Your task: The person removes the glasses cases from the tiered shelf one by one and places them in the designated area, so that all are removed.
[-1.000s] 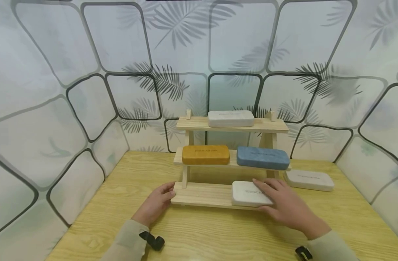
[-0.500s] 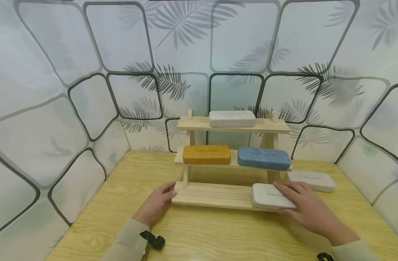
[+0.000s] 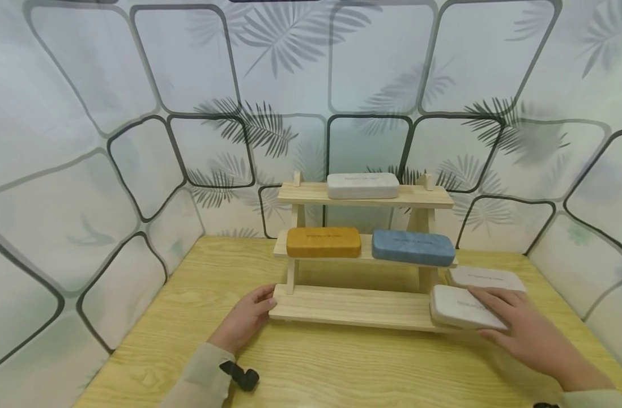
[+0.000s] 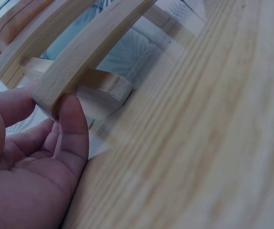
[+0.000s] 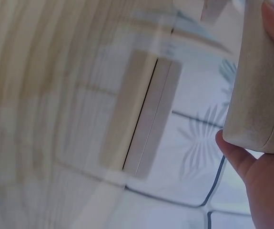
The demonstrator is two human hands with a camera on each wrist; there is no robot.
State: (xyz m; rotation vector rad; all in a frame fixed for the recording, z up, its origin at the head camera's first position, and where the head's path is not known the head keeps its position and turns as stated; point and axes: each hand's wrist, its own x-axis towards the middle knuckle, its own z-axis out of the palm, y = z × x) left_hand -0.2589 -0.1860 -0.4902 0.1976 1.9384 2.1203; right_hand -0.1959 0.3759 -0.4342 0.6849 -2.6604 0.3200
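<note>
With thumb and fingers, my right hand [image 3: 540, 343] grips a white glasses case [image 3: 461, 306] at the right end of the bottom board. The case juts past the board's end and partly covers a second white case [image 3: 486, 276] on the table. In the right wrist view the held case [image 5: 258, 90] appears raised off the table, thumb at one edge. My left hand [image 3: 245, 317] pinches the left end of the three-tier wooden display stand's bottom board [image 3: 346, 306]; the left wrist view shows finger and thumb on the board end [image 4: 65, 78].
On the middle tier sit a mustard glasses case [image 3: 323, 242] and a blue one [image 3: 413, 247]. Another white case [image 3: 363, 186] is on the top tier. A patterned cloth [image 3: 280, 68] walls in the wood-grain table [image 3: 311, 368] at the back and sides.
My right hand has carried the white case rightward along the bottom board, from its right half to beyond its end. My left hand stays on the stand.
</note>
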